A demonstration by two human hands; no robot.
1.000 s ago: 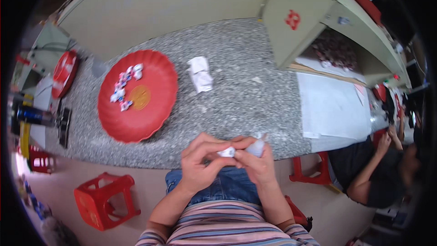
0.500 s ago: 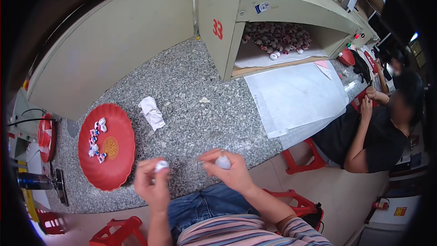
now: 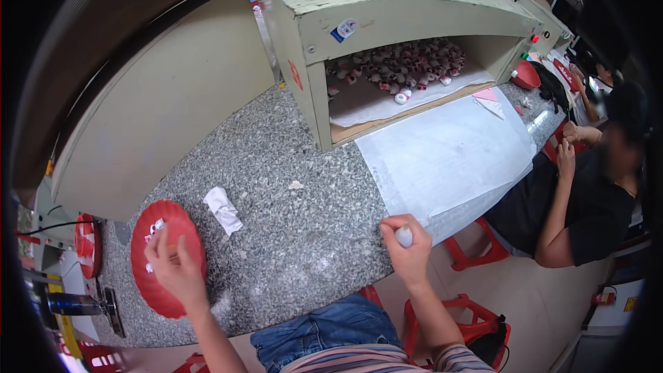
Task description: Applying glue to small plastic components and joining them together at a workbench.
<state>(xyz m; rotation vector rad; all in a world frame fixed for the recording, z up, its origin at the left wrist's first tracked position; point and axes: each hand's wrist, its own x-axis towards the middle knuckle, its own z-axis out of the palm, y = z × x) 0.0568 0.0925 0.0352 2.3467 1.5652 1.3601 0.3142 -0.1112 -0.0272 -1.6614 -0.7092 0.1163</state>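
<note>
Over the scalloped red plate (image 3: 195,235) at the left, my left hand (image 3: 174,268) has its thumb and index finger apart. Small white figures with coloured spots (image 3: 159,224) lie beneath and beside its fingertips; the hand covers part of them. My right hand (image 3: 413,252) is above the front edge of the counter, its fingers wrapped round a small pale squeeze bottle (image 3: 404,236). Only the bottle's rounded body shows well. A crumpled white cloth or tissue (image 3: 223,211) lies on the counter to the right of the plate.
A pale green box-shaped cabinet (image 3: 311,90) stands on the speckled stone counter (image 3: 297,235), with many small figures (image 3: 407,65) inside. White sheets (image 3: 442,159) lie before it. A person in black (image 3: 552,207) sits at the right; red stools (image 3: 476,324) stand below.
My left hand has moved left to the plate, and the white piece it held no longer shows between thumb and finger. My right hand has shifted right with the bottle. The view has turned.
</note>
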